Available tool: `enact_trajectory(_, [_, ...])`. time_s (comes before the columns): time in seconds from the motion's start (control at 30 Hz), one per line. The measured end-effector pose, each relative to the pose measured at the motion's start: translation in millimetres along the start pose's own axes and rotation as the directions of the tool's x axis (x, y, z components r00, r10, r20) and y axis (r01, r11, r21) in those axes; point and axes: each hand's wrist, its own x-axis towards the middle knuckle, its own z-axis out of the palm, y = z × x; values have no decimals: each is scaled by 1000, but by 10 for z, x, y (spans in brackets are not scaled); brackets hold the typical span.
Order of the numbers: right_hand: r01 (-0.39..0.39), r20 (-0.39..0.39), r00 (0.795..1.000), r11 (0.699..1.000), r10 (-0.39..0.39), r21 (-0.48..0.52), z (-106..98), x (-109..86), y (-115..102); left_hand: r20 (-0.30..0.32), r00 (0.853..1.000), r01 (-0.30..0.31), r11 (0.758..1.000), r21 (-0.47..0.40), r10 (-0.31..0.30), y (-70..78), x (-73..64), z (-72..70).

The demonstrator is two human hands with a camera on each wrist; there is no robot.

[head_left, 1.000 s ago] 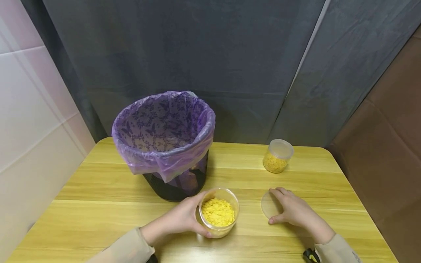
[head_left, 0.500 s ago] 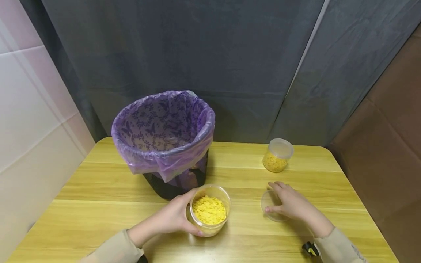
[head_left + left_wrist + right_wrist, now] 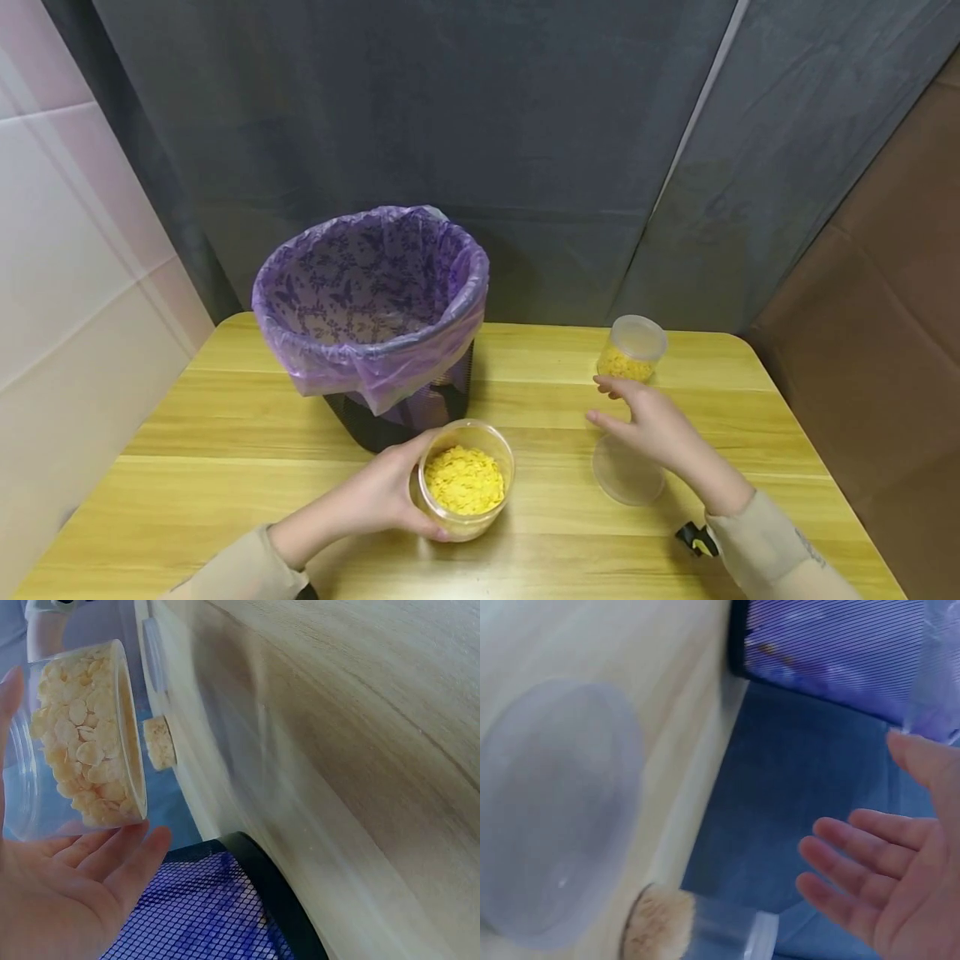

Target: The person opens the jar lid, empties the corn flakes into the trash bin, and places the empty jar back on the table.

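My left hand (image 3: 386,492) grips a clear plastic jar (image 3: 467,527) without a lid, its fingers and thumb round the side. Yellow flakes (image 3: 465,481) fill much of it; the left wrist view shows the jar raised off the table, with the flakes (image 3: 86,739) against its wall. My right hand (image 3: 651,425) hovers with nothing in it, fingers and thumb spread apart. Below that hand a round translucent lid (image 3: 626,479) lies flat on the table. Just beyond the fingertips stands a second jar (image 3: 633,342), lidded and part full of yellow bits.
A black mesh bin (image 3: 382,429) with a purple bag (image 3: 375,350) over its rim stands on the wooden table (image 3: 225,500), back left. A dark curtain (image 3: 420,125) hangs behind the table's far edge. Near the right sleeve is a small black object (image 3: 696,540).
My left hand has carried the jar of flakes a little to the left. The right hand has come off the lid, rising and moving away toward the lidded jar. The lid stays put.
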Motion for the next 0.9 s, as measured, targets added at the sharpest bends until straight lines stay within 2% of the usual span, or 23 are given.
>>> enact_trajectory(0.3, [75,-159,985,994,-62,78,-157,184,-230,-19,1000,-13,999,37,14,62,-19,-54])
enact_trajectory(0.5, [92,-200,978,985,-61,146,-242,284,-387,-43,999,-19,999,51,21,94,-32,-94])
enact_trajectory(0.77, [124,-270,960,975,-71,185,-310,424,-586,-100,993,-48,994,97,58,136,-53,-156])
enact_trajectory(0.9, [115,-261,964,966,-53,230,-328,495,-674,-112,992,-43,994,105,55,172,-71,-196])
